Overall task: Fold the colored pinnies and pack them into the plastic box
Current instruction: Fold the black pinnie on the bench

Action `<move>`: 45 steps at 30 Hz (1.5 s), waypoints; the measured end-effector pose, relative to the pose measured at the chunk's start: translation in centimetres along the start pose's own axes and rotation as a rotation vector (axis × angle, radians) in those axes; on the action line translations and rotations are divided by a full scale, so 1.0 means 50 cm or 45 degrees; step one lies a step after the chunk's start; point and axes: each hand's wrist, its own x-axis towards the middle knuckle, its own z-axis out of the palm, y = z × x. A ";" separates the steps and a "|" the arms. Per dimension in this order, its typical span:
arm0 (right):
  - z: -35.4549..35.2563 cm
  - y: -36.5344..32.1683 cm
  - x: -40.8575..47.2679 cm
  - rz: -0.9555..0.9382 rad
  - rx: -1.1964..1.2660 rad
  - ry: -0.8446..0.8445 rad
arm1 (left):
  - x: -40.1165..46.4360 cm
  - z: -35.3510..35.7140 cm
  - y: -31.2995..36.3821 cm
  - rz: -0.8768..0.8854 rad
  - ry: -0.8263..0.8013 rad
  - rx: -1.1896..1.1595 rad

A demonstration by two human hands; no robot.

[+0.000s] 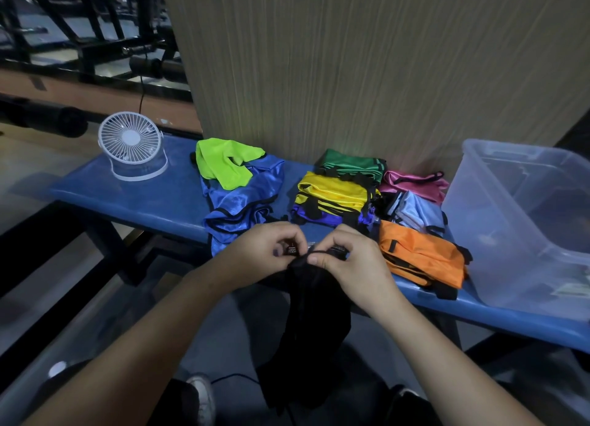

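While both hands meet near frame centre, a black pinnie (314, 323) hangs from them below the near edge of the blue table (153, 202), draping toward 6 o'clock. Left hand (260, 253) grip: fingers curled, pinching the pinnie's top edge by a small label. Right hand (351, 262) grip: thumb and fingers pinched on the same edge, just beside the left. Plastic box (498, 234) sits at 3 o'clock on the table's right end, clear, lid off; contents hard to make out. Between box and hands lies a folded orange pinnie (421, 253), at about 2 o'clock from the hands. Behind it, a light blue pinnie (415, 211), a pink pinnie (412, 184) touching the box side, and a green pinnie (351, 165) against the wood-grain wall (351, 58). Yellow pinnie (335, 194) is stacked on a purple pinnie (332, 218) at 12 o'clock from the hands. At 11 o'clock a royal blue pinnie (242, 205) lies unfolded and rumpled, with a lime green pinnie (223, 165) on top of its far end. White desk fan (131, 144) stands at 10 o'clock on the table's left end, well apart from the pinnies. One shoe (201, 393) shows at the bottom edge.
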 end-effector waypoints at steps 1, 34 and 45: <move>0.001 0.001 0.001 0.004 -0.009 -0.003 | 0.000 0.002 -0.001 -0.005 0.010 -0.006; -0.018 0.018 -0.002 0.048 0.192 -0.109 | -0.008 -0.001 0.020 0.075 0.116 0.111; -0.002 0.045 -0.009 0.038 0.024 -0.383 | -0.002 -0.013 0.036 0.153 0.241 0.213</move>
